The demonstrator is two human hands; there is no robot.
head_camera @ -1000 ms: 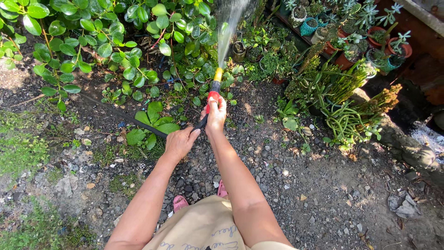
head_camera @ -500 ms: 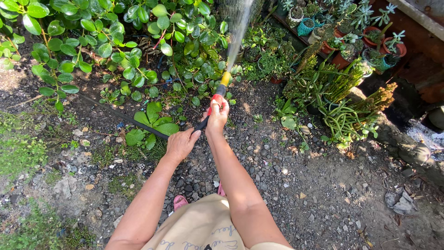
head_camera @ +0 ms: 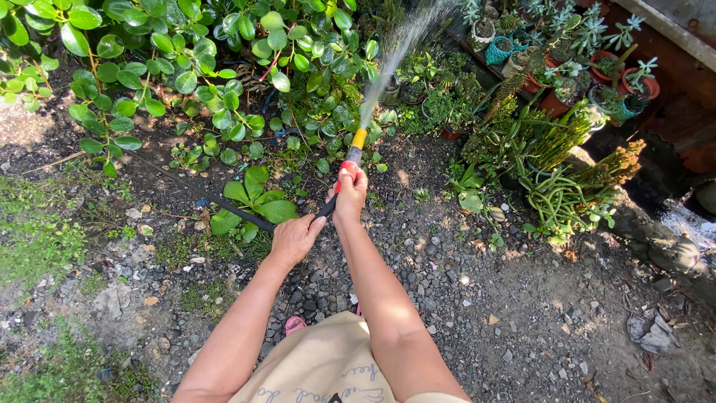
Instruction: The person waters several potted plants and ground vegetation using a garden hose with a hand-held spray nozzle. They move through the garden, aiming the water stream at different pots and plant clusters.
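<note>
My right hand (head_camera: 349, 194) grips a red and yellow spray nozzle (head_camera: 355, 149) held out in front of me. A jet of water (head_camera: 395, 56) shoots from it up and to the right, toward the potted plants at the back. My left hand (head_camera: 294, 237) is closed around the black hose (head_camera: 231, 210) just behind the nozzle. The hose runs off to the left over the gravel and under a leafy plant (head_camera: 256, 195).
A round-leaved green shrub (head_camera: 186, 67) fills the upper left. Potted succulents (head_camera: 597, 67) and trailing green plants (head_camera: 567, 194) stand at the upper right beside a dark stone edge (head_camera: 656, 239). Gravel (head_camera: 485, 313) lies underfoot, with grass patches (head_camera: 37, 239) on the left.
The water jet has swung from nearly straight ahead toward the right. Both hands keep their grip and have shifted only slightly.
</note>
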